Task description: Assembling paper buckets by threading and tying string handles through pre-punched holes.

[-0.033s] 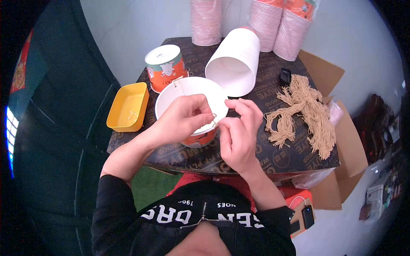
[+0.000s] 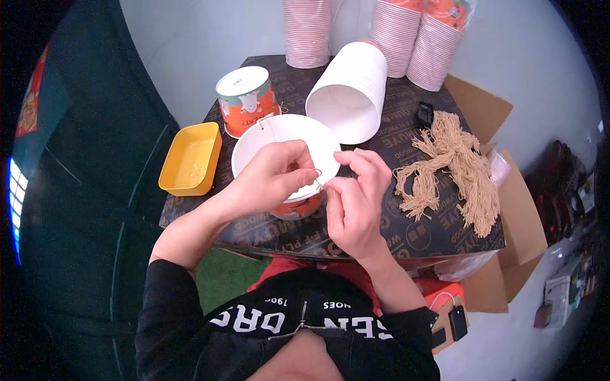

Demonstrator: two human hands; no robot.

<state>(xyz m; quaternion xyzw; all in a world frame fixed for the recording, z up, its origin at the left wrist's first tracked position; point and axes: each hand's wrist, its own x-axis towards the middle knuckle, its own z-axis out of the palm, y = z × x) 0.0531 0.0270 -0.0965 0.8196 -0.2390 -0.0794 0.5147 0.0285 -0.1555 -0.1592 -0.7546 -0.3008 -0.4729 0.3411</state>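
A paper bucket (image 2: 251, 136), white inside with an orange printed outside, stands upright at the table's near edge. A tan cord (image 2: 265, 122) passes through its far-left rim. Over the near-right rim, my left hand (image 2: 279, 168) pinches a small loop of cord (image 2: 318, 172) between thumb and forefinger. Just to its right, my right hand (image 2: 357, 200) has its thumb and fingers closed at the same cord, close to the rim. The knot or hole there is too small to make out, and my left hand covers much of the bucket's inside.
Left of the bucket is a yellow tray (image 2: 170, 171) with small white bits. Behind stand an upturned orange bucket (image 2: 240, 109) and white buckets (image 2: 352, 82) nested on their side. A tan cord bundle (image 2: 473, 171) lies right, beside a black object (image 2: 424, 114); wrapped bucket stacks (image 2: 307, 35) stand at the back.
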